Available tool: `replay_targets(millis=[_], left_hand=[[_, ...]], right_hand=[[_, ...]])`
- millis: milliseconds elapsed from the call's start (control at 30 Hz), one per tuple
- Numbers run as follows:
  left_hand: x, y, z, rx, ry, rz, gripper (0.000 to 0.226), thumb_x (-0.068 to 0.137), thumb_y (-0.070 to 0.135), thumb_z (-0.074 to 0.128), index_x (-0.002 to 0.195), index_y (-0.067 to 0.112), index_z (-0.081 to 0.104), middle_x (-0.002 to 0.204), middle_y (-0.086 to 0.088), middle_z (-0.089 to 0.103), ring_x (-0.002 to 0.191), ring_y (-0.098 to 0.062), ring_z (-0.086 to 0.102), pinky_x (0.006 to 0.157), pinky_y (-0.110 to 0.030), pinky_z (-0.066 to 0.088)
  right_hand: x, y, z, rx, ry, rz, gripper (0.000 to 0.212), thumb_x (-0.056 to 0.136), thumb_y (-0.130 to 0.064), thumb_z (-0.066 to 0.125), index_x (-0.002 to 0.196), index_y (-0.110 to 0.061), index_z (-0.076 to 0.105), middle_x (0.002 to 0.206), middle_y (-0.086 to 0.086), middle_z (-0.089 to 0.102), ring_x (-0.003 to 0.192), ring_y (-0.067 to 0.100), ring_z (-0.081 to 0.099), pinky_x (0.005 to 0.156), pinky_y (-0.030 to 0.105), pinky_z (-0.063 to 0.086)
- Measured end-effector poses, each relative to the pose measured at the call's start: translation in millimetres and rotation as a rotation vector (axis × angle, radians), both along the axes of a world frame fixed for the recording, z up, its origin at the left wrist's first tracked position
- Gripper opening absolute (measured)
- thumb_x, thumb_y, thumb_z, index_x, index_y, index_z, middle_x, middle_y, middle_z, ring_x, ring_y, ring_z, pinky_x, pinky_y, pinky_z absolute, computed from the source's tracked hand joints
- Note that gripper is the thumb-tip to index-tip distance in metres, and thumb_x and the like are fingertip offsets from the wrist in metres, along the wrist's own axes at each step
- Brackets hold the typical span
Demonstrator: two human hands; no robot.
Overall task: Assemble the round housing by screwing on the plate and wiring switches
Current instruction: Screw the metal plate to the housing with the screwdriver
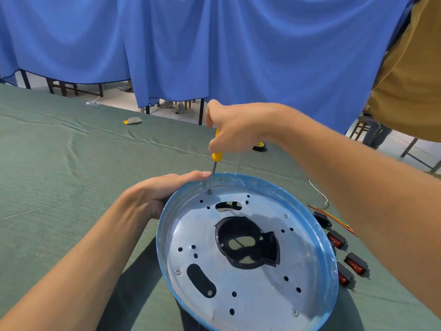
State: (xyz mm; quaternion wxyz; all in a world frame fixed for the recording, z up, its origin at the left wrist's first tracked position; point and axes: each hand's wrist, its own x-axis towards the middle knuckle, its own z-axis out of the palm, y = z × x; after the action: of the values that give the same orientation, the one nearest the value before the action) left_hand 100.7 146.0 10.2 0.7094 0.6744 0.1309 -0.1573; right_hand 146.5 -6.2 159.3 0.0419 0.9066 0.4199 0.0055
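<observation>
Round blue-rimmed housing [330, 259], perforated metal plate [250, 290] inside; red switches [355, 263] just right.

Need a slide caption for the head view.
Right hand drives yellow screwdriver into plate screw while left hand grips the round housing.
</observation>
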Motion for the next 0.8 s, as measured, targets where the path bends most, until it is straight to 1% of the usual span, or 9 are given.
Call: replay_targets(millis=[133, 233, 300, 400, 467, 533, 600, 700, 800], left_hand=[[-0.4, 0.2, 0.4, 0.007, 0.006, 0.006, 0.069, 0.063, 0.056, 0.075, 0.107, 0.002, 0.073, 0.092, -0.018, 0.075, 0.065, -0.024, 0.071, 0.053, -0.029, 0.055], [0.3, 2.1, -0.9, 0.021, 0.010, -0.005, 0.074, 0.065, 0.059, 0.075, 0.112, 0.002, 0.071, 0.099, -0.019, 0.075, 0.070, -0.026, 0.072, 0.057, -0.031, 0.056], [0.9, 2.4, -1.1, 0.020, 0.011, 0.000, 0.074, 0.064, 0.059, 0.075, 0.113, 0.003, 0.071, 0.100, -0.019, 0.074, 0.071, -0.026, 0.071, 0.059, -0.032, 0.057], [0.5, 1.7, -0.8, 0.018, 0.010, 0.002, 0.073, 0.061, 0.059, 0.077, 0.109, 0.003, 0.073, 0.099, -0.019, 0.074, 0.071, -0.026, 0.071, 0.058, -0.032, 0.057], [0.3, 2.6, -1.8, 0.011, 0.010, -0.003, 0.073, 0.064, 0.059, 0.077, 0.110, 0.002, 0.073, 0.102, -0.021, 0.074, 0.073, -0.027, 0.071, 0.060, -0.033, 0.058], [0.4, 2.9, -2.1, 0.016, 0.014, -0.002, 0.071, 0.065, 0.059, 0.077, 0.108, 0.002, 0.073, 0.103, -0.021, 0.073, 0.074, -0.028, 0.071, 0.062, -0.034, 0.058], [0.2, 2.1, -1.3, 0.018, 0.014, 0.002, 0.067, 0.062, 0.059, 0.078, 0.101, 0.004, 0.077, 0.101, -0.021, 0.074, 0.073, -0.027, 0.071, 0.061, -0.034, 0.058], [-0.6, 1.3, -0.8, -0.004, 0.008, 0.006, 0.066, 0.062, 0.057, 0.078, 0.100, 0.003, 0.077, 0.100, -0.020, 0.074, 0.072, -0.027, 0.072, 0.059, -0.033, 0.058], [0.0, 1.6, -1.5, -0.006, 0.010, -0.003, 0.066, 0.063, 0.057, 0.078, 0.102, 0.003, 0.076, 0.098, -0.020, 0.074, 0.070, -0.026, 0.071, 0.057, -0.032, 0.057]], right_hand=[[0.3, 2.2, -11.4, 0.135, -0.125, 0.074, 0.025, 0.091, -0.037, 0.052, 0.102, -0.016, 0.042, 0.083, -0.001, 0.043, 0.067, 0.015, 0.043, 0.052, 0.031, 0.029], [-1.3, 2.7, -2.7, 0.021, -0.015, -0.005, 0.038, 0.088, -0.046, 0.056, 0.107, -0.020, 0.036, 0.084, -0.003, 0.050, 0.066, 0.012, 0.051, 0.050, 0.029, 0.034], [-0.6, 4.3, 1.2, 0.006, 0.019, 0.022, 0.031, 0.089, -0.036, 0.054, 0.111, -0.020, 0.040, 0.085, -0.002, 0.054, 0.066, 0.014, 0.054, 0.048, 0.028, 0.035], [2.8, 8.7, -8.0, 0.114, -0.097, 0.039, 0.015, 0.089, -0.030, 0.053, 0.096, -0.016, 0.052, 0.080, -0.001, 0.051, 0.077, 0.021, 0.052, 0.051, 0.030, 0.031], [2.8, 8.4, -4.8, 0.042, -0.066, 0.007, 0.023, 0.089, -0.039, 0.055, 0.092, -0.016, 0.054, 0.073, -0.002, 0.059, 0.073, 0.021, 0.059, 0.050, 0.027, 0.034], [1.1, 5.6, 2.9, -0.039, 0.020, 0.001, 0.029, 0.088, -0.042, 0.058, 0.105, -0.019, 0.049, 0.081, -0.004, 0.060, 0.065, 0.015, 0.060, 0.046, 0.025, 0.038], [1.5, 5.6, 2.1, -0.014, 0.007, 0.070, 0.028, 0.089, -0.034, 0.057, 0.112, -0.019, 0.050, 0.091, -0.002, 0.058, 0.073, 0.015, 0.058, 0.051, 0.028, 0.041], [3.9, 9.5, -10.5, 0.102, -0.121, 0.090, 0.021, 0.089, -0.032, 0.053, 0.103, -0.016, 0.056, 0.093, 0.003, 0.057, 0.088, 0.023, 0.054, 0.061, 0.033, 0.042], [3.7, 6.5, -0.5, -0.004, -0.018, 0.025, 0.031, 0.089, -0.044, 0.056, 0.102, -0.016, 0.057, 0.088, 0.001, 0.066, 0.072, 0.018, 0.062, 0.048, 0.022, 0.041]])
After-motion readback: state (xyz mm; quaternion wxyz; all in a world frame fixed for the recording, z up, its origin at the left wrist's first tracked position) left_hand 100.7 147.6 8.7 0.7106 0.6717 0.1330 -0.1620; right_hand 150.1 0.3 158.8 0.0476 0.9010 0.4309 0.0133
